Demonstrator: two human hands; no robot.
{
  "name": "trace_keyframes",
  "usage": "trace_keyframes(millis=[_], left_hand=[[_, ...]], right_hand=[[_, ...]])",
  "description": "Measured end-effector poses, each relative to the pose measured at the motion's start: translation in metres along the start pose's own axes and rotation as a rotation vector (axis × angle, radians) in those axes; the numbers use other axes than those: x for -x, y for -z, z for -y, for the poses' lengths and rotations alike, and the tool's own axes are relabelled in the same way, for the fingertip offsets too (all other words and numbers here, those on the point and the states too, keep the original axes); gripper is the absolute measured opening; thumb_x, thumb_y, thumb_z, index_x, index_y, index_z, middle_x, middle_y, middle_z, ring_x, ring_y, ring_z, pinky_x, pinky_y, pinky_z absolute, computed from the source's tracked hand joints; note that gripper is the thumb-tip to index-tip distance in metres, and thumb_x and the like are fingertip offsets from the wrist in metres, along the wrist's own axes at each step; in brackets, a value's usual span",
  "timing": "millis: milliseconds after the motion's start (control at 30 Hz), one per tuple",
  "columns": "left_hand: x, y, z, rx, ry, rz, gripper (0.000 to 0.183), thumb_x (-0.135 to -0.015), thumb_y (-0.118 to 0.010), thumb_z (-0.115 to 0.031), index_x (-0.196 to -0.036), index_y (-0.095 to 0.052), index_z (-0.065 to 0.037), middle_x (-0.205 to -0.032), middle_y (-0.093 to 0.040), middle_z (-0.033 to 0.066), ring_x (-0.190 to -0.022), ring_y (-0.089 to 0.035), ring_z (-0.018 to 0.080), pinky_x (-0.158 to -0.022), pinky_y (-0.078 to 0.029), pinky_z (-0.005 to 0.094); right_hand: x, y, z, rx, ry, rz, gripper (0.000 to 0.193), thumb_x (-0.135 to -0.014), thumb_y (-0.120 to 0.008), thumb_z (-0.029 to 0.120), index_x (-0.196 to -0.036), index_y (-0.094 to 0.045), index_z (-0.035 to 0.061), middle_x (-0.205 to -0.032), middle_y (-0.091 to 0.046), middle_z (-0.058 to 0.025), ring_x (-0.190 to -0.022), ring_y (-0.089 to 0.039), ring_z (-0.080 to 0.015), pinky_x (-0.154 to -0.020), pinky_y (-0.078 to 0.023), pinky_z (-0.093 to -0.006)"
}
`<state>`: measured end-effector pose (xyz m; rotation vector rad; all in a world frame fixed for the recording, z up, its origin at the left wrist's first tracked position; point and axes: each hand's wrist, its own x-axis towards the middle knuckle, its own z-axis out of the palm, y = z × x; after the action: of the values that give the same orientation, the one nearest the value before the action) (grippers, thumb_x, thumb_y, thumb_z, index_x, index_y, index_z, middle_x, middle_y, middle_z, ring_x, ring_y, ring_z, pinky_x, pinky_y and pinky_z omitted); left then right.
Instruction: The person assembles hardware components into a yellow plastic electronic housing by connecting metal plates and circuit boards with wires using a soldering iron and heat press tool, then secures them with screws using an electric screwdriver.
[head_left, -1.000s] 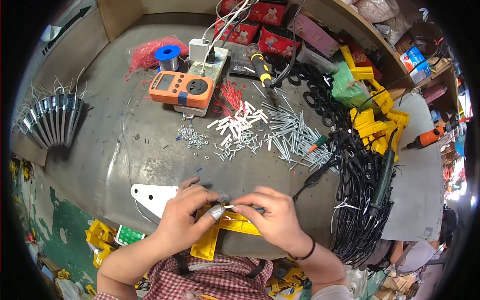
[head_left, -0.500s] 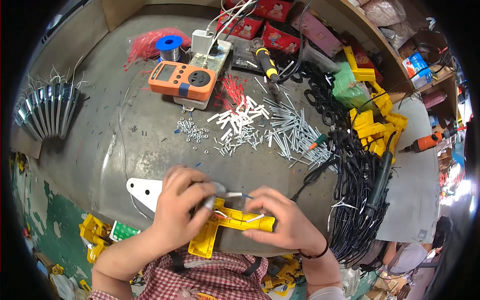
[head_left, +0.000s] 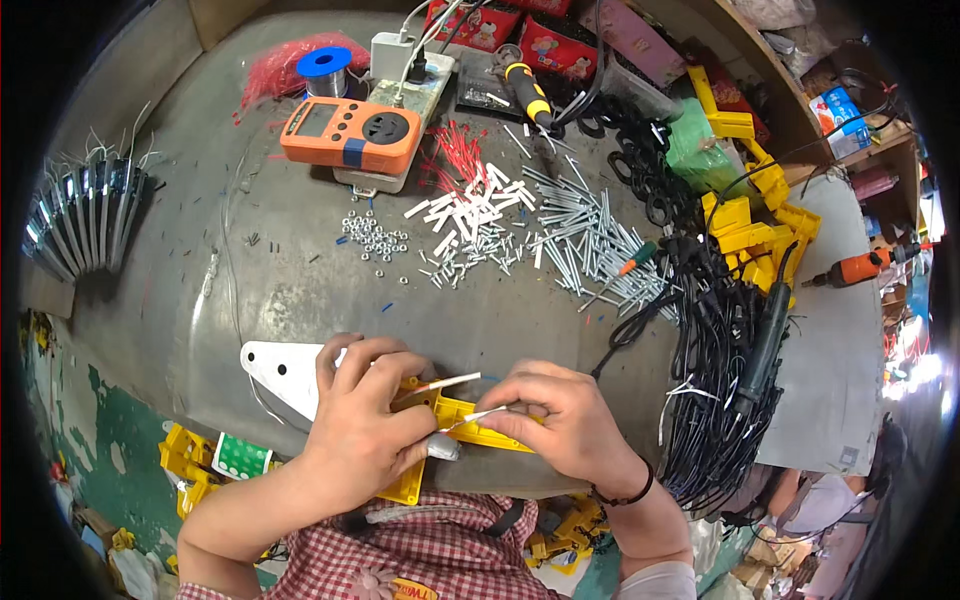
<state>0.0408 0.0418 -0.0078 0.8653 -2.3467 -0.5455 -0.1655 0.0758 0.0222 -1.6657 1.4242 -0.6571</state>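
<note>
My left hand (head_left: 370, 410) is closed round a T-shaped yellow plastic housing (head_left: 405, 482) at the table's near edge. A grey covering wraps one of its fingertips. Beside these fingers a white sleeve (head_left: 452, 383) on a wire sticks out to the right over the housing. My right hand (head_left: 560, 415) is closed in a pinch on a thin wire with a white sleeve (head_left: 478, 415), just above the housing's open channel. A white tapered plate (head_left: 285, 372) with dark holes reaches out from under my left hand.
Beyond my hands lie loose nuts (head_left: 373, 236), white sleeves (head_left: 470, 215) and long screws (head_left: 600, 245). An orange meter (head_left: 350, 133) and a soldering iron (head_left: 528, 92) are farther back. Black cables (head_left: 715, 400) heap at the right, below yellow housings (head_left: 745, 235). Metal strips (head_left: 85, 215) stand at left.
My right hand has moved slightly left and now pinches the sleeved wire above the channel. My left fingers have shifted down over the housing, and the covered fingertip now lies beside its near edge.
</note>
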Motion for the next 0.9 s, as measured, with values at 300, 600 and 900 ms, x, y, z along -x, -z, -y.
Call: trace_keyframes(millis=[300, 600, 900], left_hand=[[0.002, -0.002, 0.0, -0.053, -0.048, 0.031, 0.023, -0.051, -0.071, -0.021, -0.068, -0.059, -0.012, -0.104, -0.052, 0.0061, -0.104, -0.046, 0.0279, -0.088, -0.029, 0.0523], [0.022, -0.006, -0.007, -0.131, -0.027, -0.067, 0.027, -0.059, -0.067, -0.021, -0.084, -0.061, -0.014, -0.105, -0.052, 0.0051, -0.103, -0.047, 0.0257, -0.087, -0.03, 0.0492], [0.028, -0.007, 0.001, -0.255, -0.107, 0.102, 0.014, -0.068, -0.058, -0.016, -0.082, -0.059, -0.013, -0.086, -0.059, -0.0016, -0.084, -0.057, 0.0157, -0.087, -0.03, 0.0468]], right_hand=[[0.0, 0.002, 0.004, 0.08, 0.005, 0.079, 0.014, -0.077, -0.066, 0.02, -0.081, -0.066, 0.0072, -0.073, -0.062, -0.007, -0.065, -0.059, -0.0224, -0.058, -0.046, -0.0324], [0.004, -0.008, -0.006, 0.081, 0.101, -0.028, 0.015, -0.077, -0.067, 0.022, -0.084, -0.067, 0.0079, -0.071, -0.062, -0.0071, -0.061, -0.059, -0.0236, -0.057, -0.046, -0.0317], [-0.027, 0.01, -0.037, 0.015, -0.028, -0.086, 0.021, -0.08, -0.062, 0.021, -0.09, -0.06, 0.0032, -0.082, -0.061, -0.0146, -0.078, -0.06, -0.0307, -0.07, -0.047, -0.037]])
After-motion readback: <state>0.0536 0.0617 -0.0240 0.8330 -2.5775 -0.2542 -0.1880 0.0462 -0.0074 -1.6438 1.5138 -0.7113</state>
